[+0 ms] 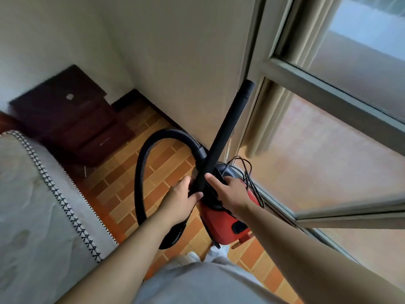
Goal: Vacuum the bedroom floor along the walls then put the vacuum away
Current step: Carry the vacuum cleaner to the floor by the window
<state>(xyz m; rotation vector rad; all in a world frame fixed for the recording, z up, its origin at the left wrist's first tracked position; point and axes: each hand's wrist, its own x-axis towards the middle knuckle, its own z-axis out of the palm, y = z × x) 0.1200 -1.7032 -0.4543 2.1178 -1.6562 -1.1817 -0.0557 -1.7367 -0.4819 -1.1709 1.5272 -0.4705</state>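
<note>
A red canister vacuum (221, 224) stands on the brick-patterned tile floor (131, 183) near the wall corner. Its black wand (228, 126) points up and away, with the open end near the window frame. The ribbed black hose (144, 170) loops to the left and back under my left arm. My left hand (179, 202) grips the lower end of the wand, thumb wrapped across it. My right hand (228, 194) holds the black top of the canister, thumb against the wand. A black power cord (247, 172) lies bunched on the far side of the canister.
A mattress with zigzag stitched edging (43, 205) fills the left side. A dark wooden nightstand (72, 119) stands in the far corner against the wall (186, 62). A glass door with an aluminium frame (328, 91) is on the right, curtain behind it.
</note>
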